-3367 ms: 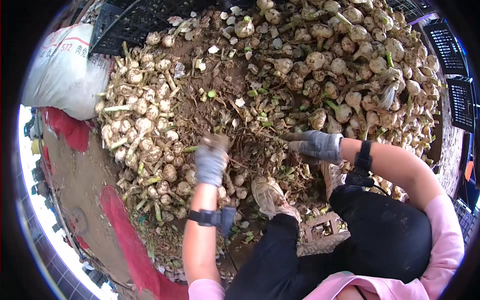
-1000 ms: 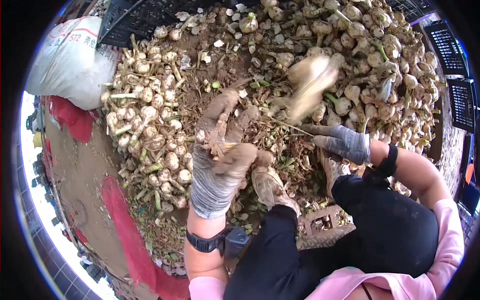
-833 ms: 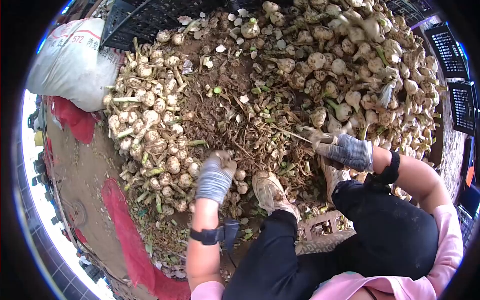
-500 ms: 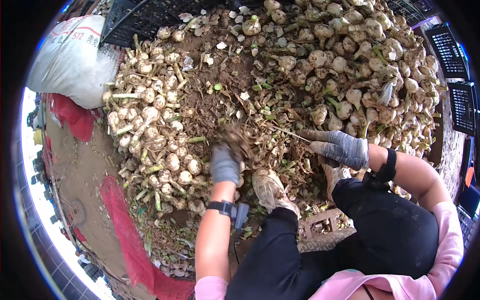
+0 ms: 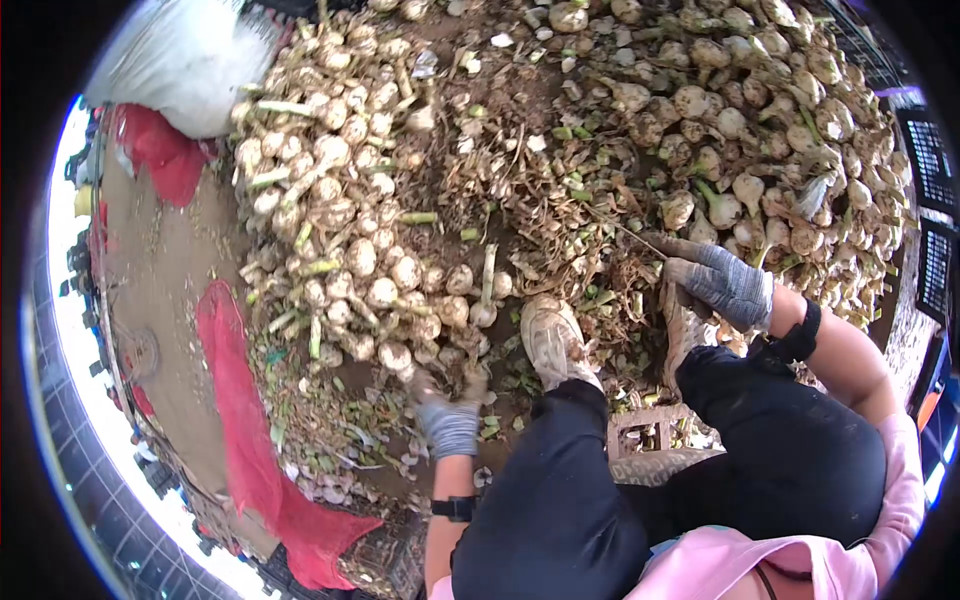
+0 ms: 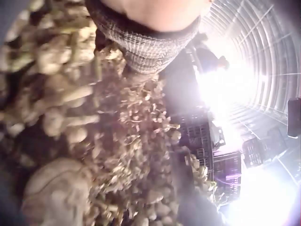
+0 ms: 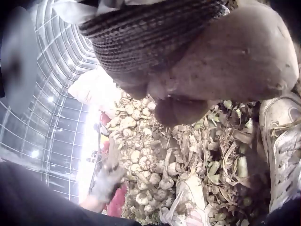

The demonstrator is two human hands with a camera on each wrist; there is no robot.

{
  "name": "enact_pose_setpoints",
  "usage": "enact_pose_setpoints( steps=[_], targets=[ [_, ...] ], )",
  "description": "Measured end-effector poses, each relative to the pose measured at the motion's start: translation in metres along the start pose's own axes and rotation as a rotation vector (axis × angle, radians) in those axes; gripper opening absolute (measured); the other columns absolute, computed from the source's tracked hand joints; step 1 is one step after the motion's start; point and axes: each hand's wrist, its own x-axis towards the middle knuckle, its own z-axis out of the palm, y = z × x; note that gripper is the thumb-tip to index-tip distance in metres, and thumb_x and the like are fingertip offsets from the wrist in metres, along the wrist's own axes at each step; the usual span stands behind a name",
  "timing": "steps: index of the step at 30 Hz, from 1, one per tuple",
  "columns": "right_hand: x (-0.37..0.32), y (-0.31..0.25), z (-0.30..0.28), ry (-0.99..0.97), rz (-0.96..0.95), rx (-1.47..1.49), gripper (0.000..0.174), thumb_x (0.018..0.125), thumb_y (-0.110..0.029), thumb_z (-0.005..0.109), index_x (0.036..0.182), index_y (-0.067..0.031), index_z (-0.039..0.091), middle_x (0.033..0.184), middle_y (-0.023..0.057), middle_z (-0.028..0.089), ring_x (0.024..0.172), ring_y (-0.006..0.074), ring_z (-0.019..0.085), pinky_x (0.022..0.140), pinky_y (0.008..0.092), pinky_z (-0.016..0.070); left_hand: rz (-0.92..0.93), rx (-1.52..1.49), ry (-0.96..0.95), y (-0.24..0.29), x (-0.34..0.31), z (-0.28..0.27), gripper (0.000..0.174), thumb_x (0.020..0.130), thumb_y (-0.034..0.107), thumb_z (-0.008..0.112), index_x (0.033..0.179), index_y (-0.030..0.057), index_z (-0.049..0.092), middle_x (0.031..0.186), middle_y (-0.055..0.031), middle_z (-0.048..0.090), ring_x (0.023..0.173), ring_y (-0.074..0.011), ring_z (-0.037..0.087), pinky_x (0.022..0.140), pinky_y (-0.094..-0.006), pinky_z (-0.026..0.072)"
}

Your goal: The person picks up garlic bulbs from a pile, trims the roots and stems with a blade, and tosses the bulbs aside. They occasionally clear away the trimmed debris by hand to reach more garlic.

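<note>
My gloved left hand (image 5: 447, 418), fingers spread apart, reaches to the near edge of the left heap of garlic bulbs (image 5: 340, 200). Its fingertips are right at the lowest bulbs, and nothing shows held in it. The right hand (image 5: 720, 283), also gloved, is in front of the right heap of garlic (image 5: 740, 120). Its fingers curl round a thin, straight, stick-like tool (image 5: 635, 238) that points toward the litter between the heaps; its grip end is hidden. In the right wrist view, the glove (image 7: 225, 56) fills the top.
Dry leaves and cut stems (image 5: 560, 220) cover the ground between the heaps. Two shoes (image 5: 553, 345) stand close in front, beside a plastic crate (image 5: 640, 430). A white sack (image 5: 185, 60), red netting (image 5: 240, 420) and black crates (image 5: 930, 160) lie around the edges.
The left hand rose, a blurred bulb flying rightward, then was at a brown clump; now it is lower, at the left heap's near edge. The right hand keeps the tool. The head view has tilted down.
</note>
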Motion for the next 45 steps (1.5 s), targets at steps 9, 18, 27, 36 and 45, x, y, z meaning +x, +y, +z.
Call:
enact_pose_setpoints(
  steps=[9,18,27,36,45],
  targets=[
    [0.006,0.002,0.003,0.013,0.011,0.006,0.055,0.097,-0.037,0.046,0.144,-0.0125,0.031,0.066,-0.0027,0.047,0.054,0.0069,0.042,0.047,0.0229,0.036,0.574,1.159,-0.224,-0.087,0.098,-0.019,0.064,0.092,0.039,0.049,0.136,-0.0035,0.03,0.141,-0.0189,0.036,0.128,-0.0308,0.037,0.108,-0.0437,0.0288],
    [0.006,-0.004,-0.002,0.029,0.085,0.002,0.057,0.097,-0.037,0.046,0.145,-0.0124,0.03,0.065,-0.0024,0.048,0.054,0.0071,0.044,0.048,0.0225,0.0386,0.57,0.455,-0.121,-0.046,-0.014,0.145,0.095,0.071,0.04,0.078,0.136,-0.0066,0.027,0.137,-0.0213,0.043,0.127,-0.0284,0.041,0.11,-0.0372,0.029],
    [0.01,0.008,-0.008,0.053,0.046,0.017,0.055,0.098,-0.037,0.043,0.145,-0.0139,0.029,0.064,-0.0022,0.047,0.051,0.0074,0.043,0.047,0.0222,0.0381,0.578,0.356,-0.495,0.079,-0.062,0.256,0.068,0.071,0.029,0.08,0.126,0.0062,0.046,0.117,-0.017,0.051,0.103,-0.0189,0.053,0.071,-0.0262,0.0568],
    [0.008,0.002,-0.001,0.034,0.042,-0.015,0.054,0.098,-0.037,0.044,0.145,-0.014,0.03,0.065,-0.0036,0.047,0.053,0.0064,0.043,0.047,0.0225,0.0382,0.664,1.325,-0.604,-0.002,-0.01,0.123,0.052,0.079,0.023,0.073,0.121,0.0018,0.052,0.104,-0.0175,0.061,0.095,-0.0269,0.06,0.077,-0.0323,0.0528],
    [0.008,0.0,-0.005,0.016,0.031,-0.017,0.053,0.098,-0.036,0.044,0.145,-0.0138,0.031,0.069,-0.0024,0.048,0.058,0.0061,0.044,0.05,0.0217,0.0387,0.596,0.816,-0.717,-0.05,0.0,0.178,0.041,0.078,-0.002,0.066,0.112,0.0099,0.046,0.098,-0.0089,0.055,0.078,-0.0188,0.058,0.065,-0.0267,0.0551]
  ],
)
